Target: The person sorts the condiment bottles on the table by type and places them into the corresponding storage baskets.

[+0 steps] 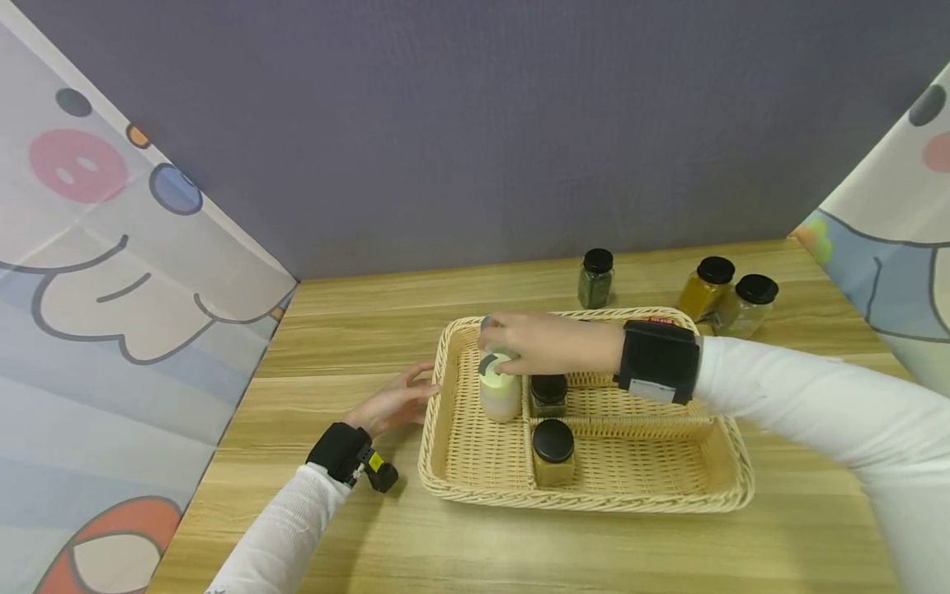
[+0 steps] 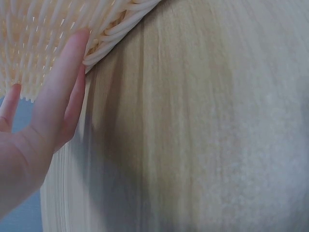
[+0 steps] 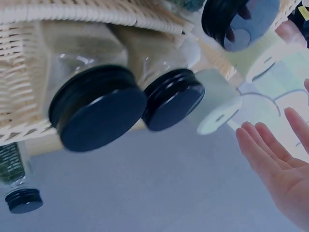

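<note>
My left hand (image 1: pixel 397 404) touches the left side of a wicker basket (image 1: pixel 579 499), its fingers extended along the weave. Above the basket's left compartment is my right hand (image 1: pixel 545 342), close over a pale-lidded container (image 1: pixel 500 400). In the right wrist view that hand's fingers (image 3: pixel 260 157) are loosely extended, with nothing between them. Two pale-lidded containers show there, one (image 3: pixel 217 104) nearer the fingertips. Black-lidded jars (image 1: pixel 553 454) stand in the basket's other compartments. My right hand and forearm hide part of the basket's back.
Behind the basket stands a jar of green herbs (image 1: pixel 595 280) with a black lid. A jar of yellow powder (image 1: pixel 703 293) and a clear jar (image 1: pixel 745 307) are at the back right. A grey wall (image 1: pixel 519 148) rises behind the wooden table (image 1: pixel 356 330).
</note>
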A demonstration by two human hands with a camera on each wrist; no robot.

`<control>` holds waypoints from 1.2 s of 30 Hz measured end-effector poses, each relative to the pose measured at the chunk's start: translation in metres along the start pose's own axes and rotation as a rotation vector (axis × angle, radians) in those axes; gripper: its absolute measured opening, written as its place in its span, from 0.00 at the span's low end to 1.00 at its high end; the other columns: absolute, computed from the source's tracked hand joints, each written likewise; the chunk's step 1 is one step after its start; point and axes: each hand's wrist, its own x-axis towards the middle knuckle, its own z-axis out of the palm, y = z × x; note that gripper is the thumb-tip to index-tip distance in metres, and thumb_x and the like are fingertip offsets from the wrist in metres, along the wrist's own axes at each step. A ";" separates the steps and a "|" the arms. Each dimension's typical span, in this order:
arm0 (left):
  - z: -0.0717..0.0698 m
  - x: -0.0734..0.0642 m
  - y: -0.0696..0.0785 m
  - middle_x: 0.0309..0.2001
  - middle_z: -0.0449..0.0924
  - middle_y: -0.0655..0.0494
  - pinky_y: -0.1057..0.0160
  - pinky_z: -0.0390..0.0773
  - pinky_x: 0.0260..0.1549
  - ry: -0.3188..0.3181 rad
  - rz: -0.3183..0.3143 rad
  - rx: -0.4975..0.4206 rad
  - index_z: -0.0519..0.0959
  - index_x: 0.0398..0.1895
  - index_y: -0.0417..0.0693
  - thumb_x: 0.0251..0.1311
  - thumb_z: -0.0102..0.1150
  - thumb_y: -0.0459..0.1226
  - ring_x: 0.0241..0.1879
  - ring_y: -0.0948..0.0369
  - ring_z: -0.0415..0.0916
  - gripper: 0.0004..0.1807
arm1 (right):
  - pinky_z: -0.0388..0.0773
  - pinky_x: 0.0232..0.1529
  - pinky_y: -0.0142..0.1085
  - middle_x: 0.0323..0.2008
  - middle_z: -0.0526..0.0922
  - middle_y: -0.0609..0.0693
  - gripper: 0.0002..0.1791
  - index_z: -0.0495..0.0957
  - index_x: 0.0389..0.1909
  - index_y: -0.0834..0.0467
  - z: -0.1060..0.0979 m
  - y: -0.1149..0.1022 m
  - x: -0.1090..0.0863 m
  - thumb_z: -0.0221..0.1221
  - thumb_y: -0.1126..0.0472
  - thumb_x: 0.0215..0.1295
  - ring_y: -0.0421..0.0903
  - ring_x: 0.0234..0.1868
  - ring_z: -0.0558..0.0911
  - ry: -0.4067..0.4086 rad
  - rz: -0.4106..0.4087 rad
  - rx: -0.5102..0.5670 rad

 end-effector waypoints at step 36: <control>0.000 -0.001 0.002 0.53 0.67 0.40 0.44 0.75 0.43 -0.021 0.020 0.012 0.49 0.62 0.48 0.60 0.46 0.32 0.48 0.48 0.69 0.28 | 0.79 0.35 0.45 0.42 0.73 0.61 0.17 0.70 0.47 0.60 -0.030 0.074 -0.036 0.57 0.61 0.55 0.46 0.28 0.75 0.151 0.211 -0.034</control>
